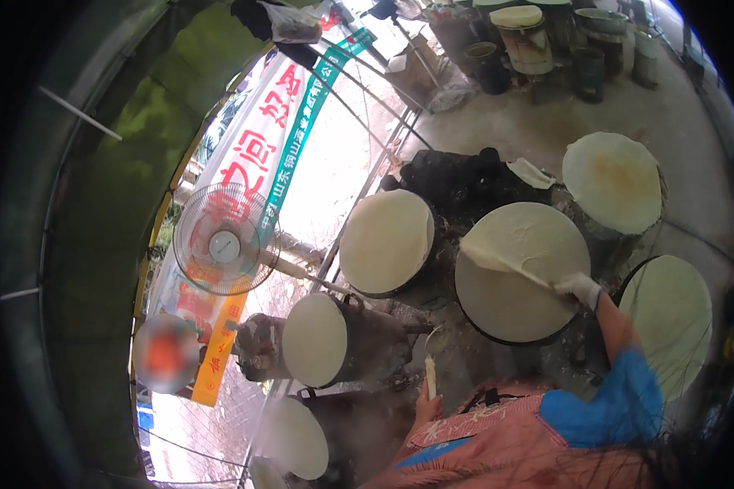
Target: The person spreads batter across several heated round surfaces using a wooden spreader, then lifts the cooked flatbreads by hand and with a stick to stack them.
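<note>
My right hand (579, 289), in a white glove, grips the edge of a thin round flatbread (534, 236). A folded-over flap of it runs slantwise from the upper left of the griddle to my fingers. The flatbread covers most of a dark round griddle (523, 342), whose rim shows at the bottom. Lower and to the left, my left hand (427, 405) is closed round a narrow pale-yellow handle-like piece (431, 377) that points up. A small round dish-shaped thing (438, 339) lies just beyond its tip; whether the two are joined I cannot tell.
Other pale flatbreads lie on griddles (386, 242) (315, 341) (295, 438) to the left and on a griddle (669, 322) to the right. One browned flatbread (613, 181) rests at far right. A fan (225, 243) stands left; buckets (523, 41) stand at the back.
</note>
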Demonstrator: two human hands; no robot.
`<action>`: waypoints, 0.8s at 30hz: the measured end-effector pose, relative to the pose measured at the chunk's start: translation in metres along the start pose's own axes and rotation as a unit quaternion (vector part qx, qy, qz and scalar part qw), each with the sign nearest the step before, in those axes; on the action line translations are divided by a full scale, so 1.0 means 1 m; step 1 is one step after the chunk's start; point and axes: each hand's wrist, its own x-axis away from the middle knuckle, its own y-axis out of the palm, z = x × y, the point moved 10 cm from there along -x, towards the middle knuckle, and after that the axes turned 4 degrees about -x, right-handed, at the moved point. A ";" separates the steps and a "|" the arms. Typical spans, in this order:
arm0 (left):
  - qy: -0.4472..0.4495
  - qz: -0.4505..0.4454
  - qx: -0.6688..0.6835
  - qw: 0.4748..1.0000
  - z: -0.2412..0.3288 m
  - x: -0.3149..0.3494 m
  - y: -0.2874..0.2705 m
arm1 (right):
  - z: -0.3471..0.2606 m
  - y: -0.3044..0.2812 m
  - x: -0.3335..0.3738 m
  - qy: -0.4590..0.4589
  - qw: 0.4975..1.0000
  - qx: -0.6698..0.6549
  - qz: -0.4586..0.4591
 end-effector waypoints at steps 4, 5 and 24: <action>0.070 0.009 0.032 0.997 -0.052 -0.002 -0.021 | -0.021 -0.013 0.033 0.015 0.997 -0.081 -0.007; 0.096 0.021 -0.013 0.995 -0.049 0.004 -0.026 | -0.037 -0.034 0.022 -0.078 0.995 -0.066 0.017; 0.003 0.080 0.096 0.992 -0.092 0.061 -0.049 | -0.045 -0.006 -0.069 0.134 0.984 0.086 -0.081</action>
